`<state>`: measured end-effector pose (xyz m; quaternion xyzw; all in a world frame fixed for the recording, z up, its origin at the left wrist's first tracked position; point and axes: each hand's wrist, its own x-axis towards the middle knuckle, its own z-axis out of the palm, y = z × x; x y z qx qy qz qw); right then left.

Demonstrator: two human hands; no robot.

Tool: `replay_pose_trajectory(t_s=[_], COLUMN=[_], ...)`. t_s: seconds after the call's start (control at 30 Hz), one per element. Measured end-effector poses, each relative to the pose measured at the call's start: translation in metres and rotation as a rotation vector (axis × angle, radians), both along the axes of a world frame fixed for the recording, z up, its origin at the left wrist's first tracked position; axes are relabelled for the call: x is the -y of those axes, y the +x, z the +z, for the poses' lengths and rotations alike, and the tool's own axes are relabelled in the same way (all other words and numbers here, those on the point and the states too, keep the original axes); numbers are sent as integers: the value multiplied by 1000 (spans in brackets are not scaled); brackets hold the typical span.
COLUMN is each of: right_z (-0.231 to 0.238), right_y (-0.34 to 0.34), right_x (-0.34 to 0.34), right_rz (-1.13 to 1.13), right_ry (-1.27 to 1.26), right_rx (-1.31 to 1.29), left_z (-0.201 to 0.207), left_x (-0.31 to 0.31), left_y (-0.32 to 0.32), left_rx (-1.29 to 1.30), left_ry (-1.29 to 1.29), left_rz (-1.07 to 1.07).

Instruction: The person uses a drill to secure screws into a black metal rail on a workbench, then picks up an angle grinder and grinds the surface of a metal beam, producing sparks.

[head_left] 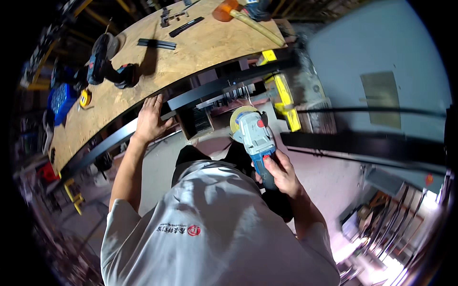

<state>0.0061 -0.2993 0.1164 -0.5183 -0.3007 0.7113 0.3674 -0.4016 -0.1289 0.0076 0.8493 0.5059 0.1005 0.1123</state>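
In my right hand (pixel 282 174) is a blue and grey angle grinder (pixel 257 136). My fingers wrap round its blue body, the thumb beside a red button. Its round yellowish disc (pixel 236 119) points away from me, toward the bench; whether the disc spins I cannot tell. My left hand (pixel 150 120) rests with straight fingers and the thumb apart at the front edge of the wooden workbench (pixel 191 62), over a long metal bar. That bar shows a dark stretch (pixel 210 90) to the right of the hand and a shinier stretch (pixel 112 139) to its left.
On the bench lie a cordless drill (pixel 98 62), a tape measure (pixel 85 98), dark profile pieces (pixel 157 44) and an orange-headed mallet (pixel 253 27). A blue bin (pixel 62 101) stands at the left. Yellow metal parts (pixel 285 97) and a black beam (pixel 353 146) are to the right.
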Motion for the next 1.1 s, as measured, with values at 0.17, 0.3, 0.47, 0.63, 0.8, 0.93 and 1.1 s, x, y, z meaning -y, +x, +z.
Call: replay_pose_trajectory(t_s=[0.17, 0.3, 0.47, 0.63, 0.8, 0.93, 1.1], right_z=[-3, -7, -11, -19, -22, -25, -20], right_y=[44, 59, 56, 39, 30, 31, 30], right_x=[-48, -74, -94, -103, -108, -111, -117], right_rz=[155, 210, 257, 224, 219, 229, 266], right_ry=[-60, -100, -153, -182, -192, -175, -177], right_rx=[-13, -19, 65, 66, 37, 14, 8], left_z=[11, 13, 13, 8, 10, 6, 6], left_x=[3, 0, -9, -9, -8, -16, -22], left_y=[0, 7, -2, -3, -6, -8, -10], left_rx=[-163, -149, -159, -98, -84, -50, -47], left_ry=[-122, -177, -127, -261, -225, -246, -239], left_rz=[118, 188, 117, 192, 182, 160, 160])
